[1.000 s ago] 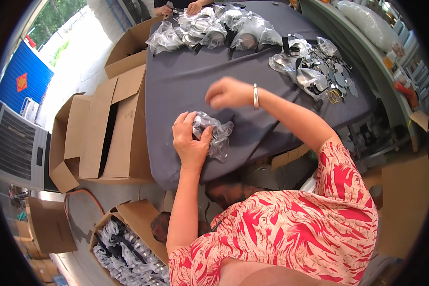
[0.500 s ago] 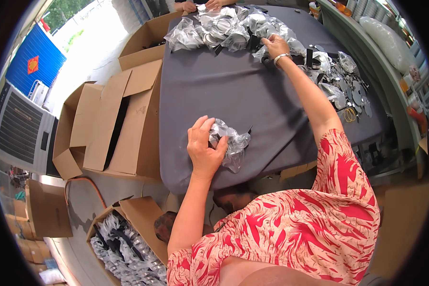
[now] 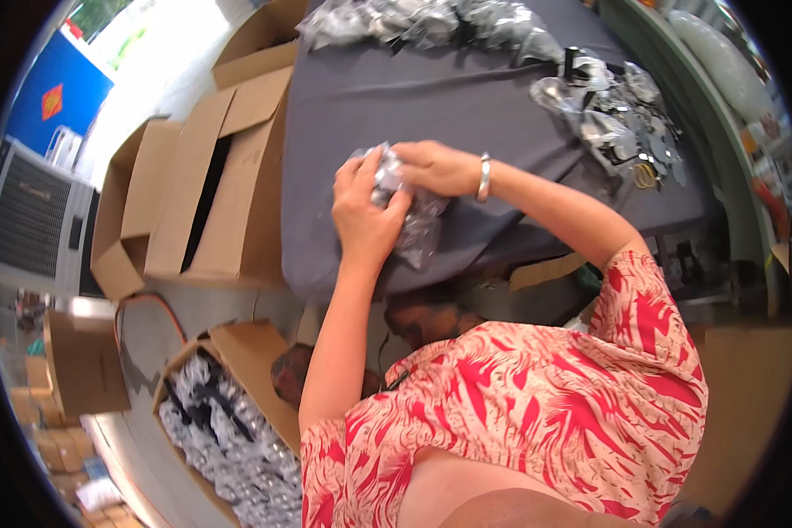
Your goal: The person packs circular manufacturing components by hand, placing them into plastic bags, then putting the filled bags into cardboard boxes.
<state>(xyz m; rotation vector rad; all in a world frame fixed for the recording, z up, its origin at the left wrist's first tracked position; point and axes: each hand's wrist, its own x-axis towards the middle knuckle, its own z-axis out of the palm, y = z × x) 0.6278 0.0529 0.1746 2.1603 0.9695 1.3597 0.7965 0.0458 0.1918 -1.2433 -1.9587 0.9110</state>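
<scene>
We have one crinkled clear plastic bag with silvery contents [image 3: 421, 231] just above the centre of the frame, lying near the front edge of the counter [image 3: 343, 106], which is covered in dark grey cloth. Left hand [image 3: 367, 211] grasps it from the left side, fingers curved over its top and thumb across its front. Right hand [image 3: 438, 169] comes in from the right, fingers bent against the bag's upper part; fingertips hidden and blurred, so we can't tell if they grip. Silver metal bangle [image 3: 484, 178] on the right wrist.

Further out, we see a heap of similar clear bags [image 3: 422, 22] along the top edge of the frame. Upper right: loose pile of flat grey discs and clear wrapping [image 3: 620, 114], two or so yellow rings [image 3: 644, 176] at its lower end. Large brown cardboard box [image 3: 255, 202] stands left of the counter, flaps out. Lower left, an open brown carton [image 3: 246, 339] is filled with clear-wrapped pieces and black strips. Grey slatted appliance [image 3: 35, 211] at the far left.
</scene>
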